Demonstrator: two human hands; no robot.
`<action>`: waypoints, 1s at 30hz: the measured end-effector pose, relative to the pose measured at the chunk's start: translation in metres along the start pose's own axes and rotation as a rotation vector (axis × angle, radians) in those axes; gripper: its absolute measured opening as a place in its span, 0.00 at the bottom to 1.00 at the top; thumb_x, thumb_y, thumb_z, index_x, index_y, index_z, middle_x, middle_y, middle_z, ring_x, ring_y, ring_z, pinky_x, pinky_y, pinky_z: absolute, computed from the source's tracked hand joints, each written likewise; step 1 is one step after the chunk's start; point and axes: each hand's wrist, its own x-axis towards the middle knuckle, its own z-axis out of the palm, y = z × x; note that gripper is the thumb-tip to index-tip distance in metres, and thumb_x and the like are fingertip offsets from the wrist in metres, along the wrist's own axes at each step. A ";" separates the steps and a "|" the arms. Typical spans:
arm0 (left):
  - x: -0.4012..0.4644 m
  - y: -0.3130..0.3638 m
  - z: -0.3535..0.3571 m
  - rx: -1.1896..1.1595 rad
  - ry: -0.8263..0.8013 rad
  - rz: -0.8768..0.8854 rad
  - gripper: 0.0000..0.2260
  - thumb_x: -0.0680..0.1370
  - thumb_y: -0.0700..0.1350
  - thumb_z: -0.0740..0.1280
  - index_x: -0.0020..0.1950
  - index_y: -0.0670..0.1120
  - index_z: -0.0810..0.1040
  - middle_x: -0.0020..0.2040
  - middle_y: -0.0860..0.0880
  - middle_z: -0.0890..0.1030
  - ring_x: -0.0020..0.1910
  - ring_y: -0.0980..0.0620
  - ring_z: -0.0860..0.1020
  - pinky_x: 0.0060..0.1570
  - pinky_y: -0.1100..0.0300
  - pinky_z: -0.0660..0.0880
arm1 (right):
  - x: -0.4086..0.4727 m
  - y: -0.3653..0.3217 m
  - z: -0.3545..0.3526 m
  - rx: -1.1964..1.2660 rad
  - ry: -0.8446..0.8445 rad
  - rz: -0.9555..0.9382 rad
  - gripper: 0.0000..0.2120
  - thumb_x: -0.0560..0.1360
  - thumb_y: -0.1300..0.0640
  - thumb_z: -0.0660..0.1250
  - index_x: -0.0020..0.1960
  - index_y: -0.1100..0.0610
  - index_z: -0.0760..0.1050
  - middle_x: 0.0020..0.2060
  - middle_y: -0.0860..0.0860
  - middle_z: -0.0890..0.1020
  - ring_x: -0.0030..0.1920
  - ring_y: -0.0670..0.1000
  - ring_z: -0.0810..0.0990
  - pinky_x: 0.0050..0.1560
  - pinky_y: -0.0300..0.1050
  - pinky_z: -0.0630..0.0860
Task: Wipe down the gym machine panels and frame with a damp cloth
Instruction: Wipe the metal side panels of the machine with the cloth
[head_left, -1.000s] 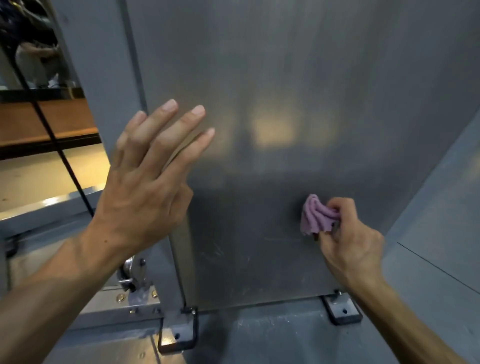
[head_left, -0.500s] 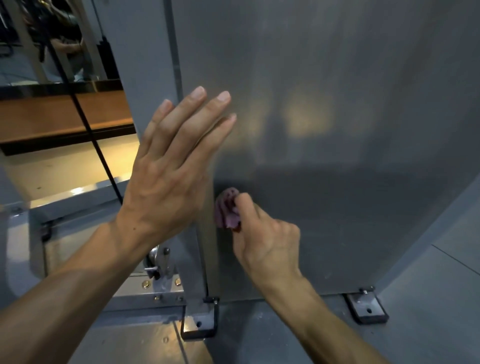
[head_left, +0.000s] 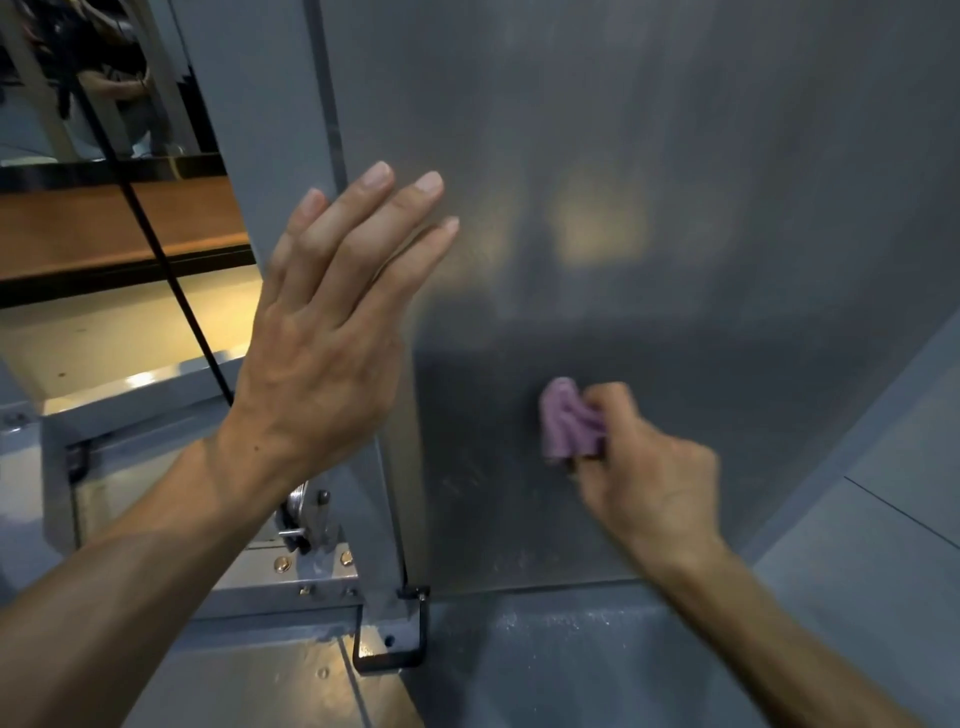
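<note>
**gymrat_77:** Since half a second back the right hand (head_left: 647, 480) has swept the cloth (head_left: 570, 422) away from the panel's left edge, out toward the middle of its lower half. Anyone else read that as a side-to-side pass?

**wipedown_dave:** Yep. Start at the fingers: right-hand ones are curled tight round a bunched-up purple cloth, thumb side pinching it, and the wad is pressed on the grey panel (head_left: 675, 182). It's a bit blurred, so exactly how many fingers wrap it, can't tell. The left hand (head_left: 332, 322) holds nothing, fingers straight and close together, laid flat over the panel's left edge where it meets the upright frame post (head_left: 280, 130), looks like bracing.

**gymrat_77:** So which step is it?

**wipedown_dave:** Mid-wipe on the low part of the panel, I'd say. There are scuffs and specks lower down near the bottom edge, just above the floor bracket (head_left: 392, 639). Next move probably wants another stroke a row lower with steady pressure, then the frame post and the bolted base rail (head_left: 291, 590) on the left, which look untouched. Refolding the cloth to a fresh face wouldn't hurt.
</note>
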 end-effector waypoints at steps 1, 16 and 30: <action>0.000 0.000 0.000 0.001 0.001 0.000 0.26 0.79 0.27 0.57 0.76 0.40 0.72 0.78 0.43 0.68 0.79 0.41 0.63 0.80 0.43 0.54 | 0.000 0.017 -0.007 -0.001 0.003 0.035 0.25 0.65 0.58 0.80 0.51 0.49 0.66 0.27 0.53 0.81 0.23 0.61 0.80 0.23 0.49 0.74; -0.001 -0.006 -0.009 -0.011 -0.063 0.032 0.24 0.82 0.30 0.54 0.77 0.39 0.70 0.79 0.42 0.68 0.80 0.40 0.63 0.80 0.42 0.56 | 0.031 -0.081 -0.001 0.251 0.118 -0.194 0.10 0.73 0.57 0.71 0.51 0.51 0.72 0.38 0.48 0.81 0.30 0.56 0.79 0.21 0.46 0.70; -0.001 -0.003 -0.007 0.004 -0.049 0.026 0.23 0.83 0.30 0.52 0.78 0.40 0.71 0.79 0.42 0.68 0.80 0.40 0.63 0.81 0.45 0.54 | -0.009 -0.096 0.036 0.116 -0.138 -0.394 0.10 0.71 0.57 0.71 0.51 0.48 0.78 0.34 0.49 0.75 0.23 0.53 0.73 0.25 0.40 0.55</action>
